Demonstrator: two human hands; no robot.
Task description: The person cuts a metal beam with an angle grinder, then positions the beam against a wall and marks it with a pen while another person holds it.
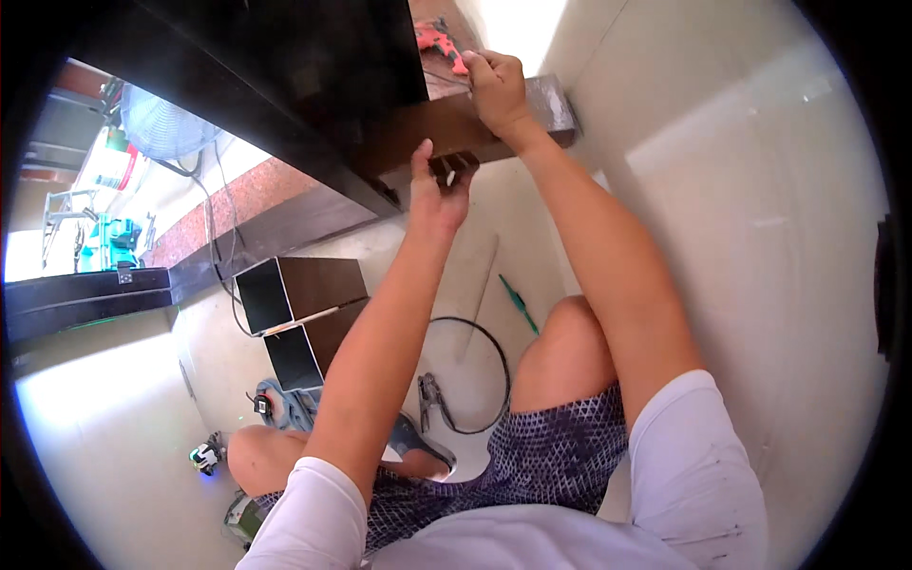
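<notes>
A brown box-section length lies across a doorway beside the dark door panel, its right end by the wall. My left hand holds its near edge, thumb up against the face and fingers curled at the underside. Over its far side, near the right end, my right hand is closed. What its fingers grip, if anything, is hidden. Just past those fingertips is a red-orange tool, partly out of sight; I cannot tell whether they touch it.
Two brown box sections lie on the floor at left, open ends showing. Near my knees are a black cable loop, pliers-like metal tool and green slim tool. A lit laser-level-like device stands left. A fan is beyond the sill.
</notes>
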